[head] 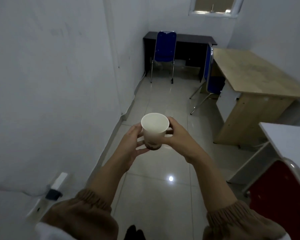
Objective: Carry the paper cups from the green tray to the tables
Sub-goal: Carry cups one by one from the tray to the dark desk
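A white paper cup (pixel 154 127) with a brown print near its base is held upright in front of me, above the tiled floor. My left hand (pixel 132 144) grips its left side and base with curled fingers. My right hand (pixel 177 135) grips its right side. The cup's inside looks empty. The green tray is not in view. A light wooden table (pixel 255 73) stands ahead on the right, a dark desk (pixel 194 39) against the far wall, and a white table (pixel 287 137) near on the right.
A blue chair (pixel 164 49) stands at the dark desk, another blue chair (pixel 210 73) at the wooden table. A red chair (pixel 280 193) is close on my right. The white wall runs along my left, with a power strip (pixel 57 184) low on it. A tiled aisle (pixel 163 104) leads forward.
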